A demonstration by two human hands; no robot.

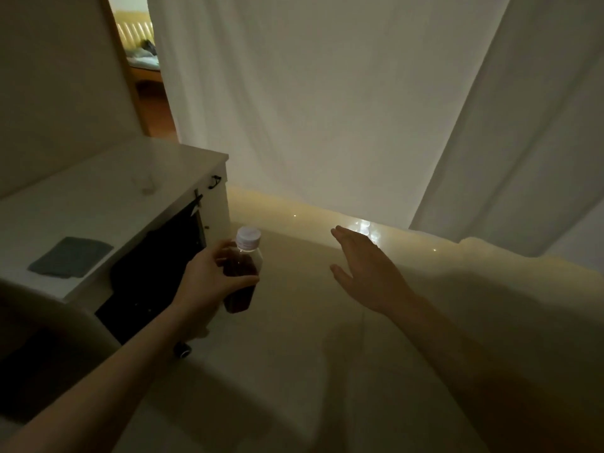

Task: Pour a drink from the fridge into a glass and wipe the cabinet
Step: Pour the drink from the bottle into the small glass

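Bottle of dark drink held in left hand, above floor, just right of white cabinet. Long axis near upright, slight tilt; cap on, pointed up and away. Right hand empty, fingers spread wide, apart from bottle. Glass seen faintly on cabinet top, grey cloth nearer. Dark compartment below judged fridge, door open. Step judged: drink fetched, pour not begun. Next called for: cap unscrewed, bottle carried to glass.
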